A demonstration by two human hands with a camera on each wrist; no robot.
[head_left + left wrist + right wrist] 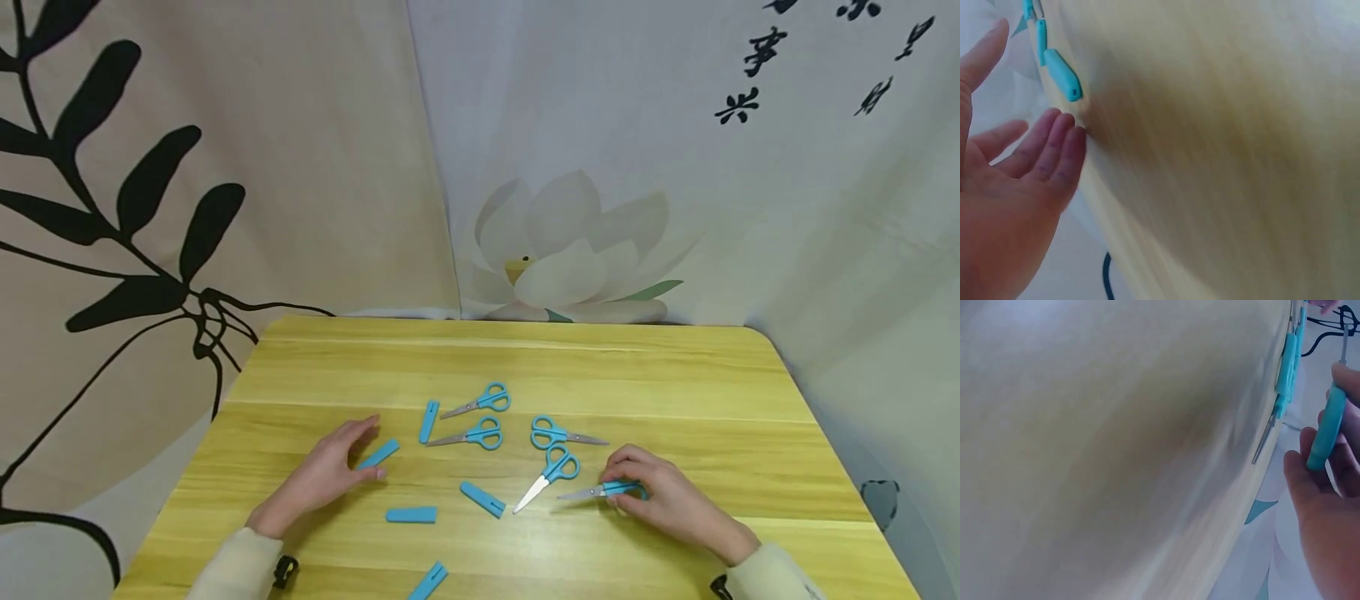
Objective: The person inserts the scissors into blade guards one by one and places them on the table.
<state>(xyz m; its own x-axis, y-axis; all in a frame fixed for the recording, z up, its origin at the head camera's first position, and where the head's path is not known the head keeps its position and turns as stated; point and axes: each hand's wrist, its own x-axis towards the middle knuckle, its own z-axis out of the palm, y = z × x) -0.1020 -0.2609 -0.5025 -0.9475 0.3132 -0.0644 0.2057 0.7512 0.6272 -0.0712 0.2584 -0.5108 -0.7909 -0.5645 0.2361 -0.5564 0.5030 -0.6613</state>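
My right hand (667, 498) holds a pair of blue-handled scissors (592, 493) by the handles, blades pointing left. In the right wrist view the thumb and fingers pinch the blue handle (1327, 428), raised off the table. At the left, my left hand (330, 473) reaches around a blue scissors cover (380, 453), its thumb and fingers spread. From the left wrist, that cover (1063, 75) appears just beyond the fingertips, with a gap between. Closest to the right hand lie two more pairs, one scissors (557, 467) angled down-left and another scissors (555, 433) pointing right.
Two scissors, an upper pair (487, 400) and a lower pair (480, 435), lie mid-table beside an upright-lying cover (429, 422). Further covers lie nearer the front: one cover (411, 515), an angled cover (482, 499) and a front-edge cover (428, 582). A printed curtain (337, 167) hangs behind the wooden table (637, 367).
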